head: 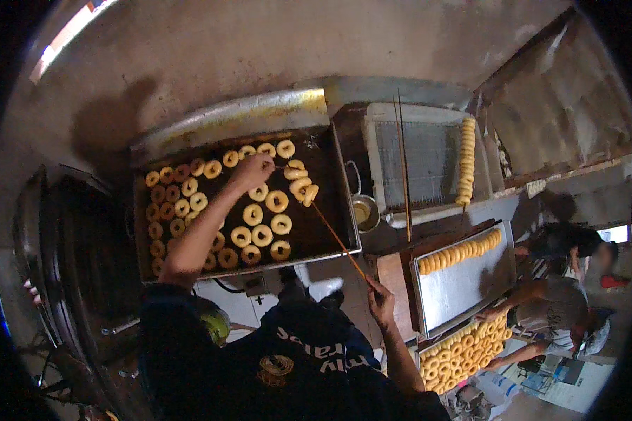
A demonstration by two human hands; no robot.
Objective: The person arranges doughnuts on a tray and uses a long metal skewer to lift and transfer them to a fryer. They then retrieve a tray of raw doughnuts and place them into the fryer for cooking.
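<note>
A dark rectangular frying vat (316, 239) lies before me, with many ring doughnuts (262, 235) in it, pale and golden on the right and browner on the left. My right hand (382, 302), past the vat's near right corner, grips the lower end of a long wooden stick (339, 242). Several doughnuts (300, 184) are gathered at its far end, over the vat. My left hand (255, 171) reaches across the vat with its fingers closed on a thin rod (279, 167) that points at these doughnuts. The rod is mostly hidden by the hand.
Right of the vat are a metal pot (366, 213) and a white-rimmed draining tray (374, 158), crossed by two sticks (403, 173), with a doughnut row (467, 160). A metal tray (447, 300) holds another row. A co-worker (553, 305) reaches toward a doughnut-filled tray (461, 352).
</note>
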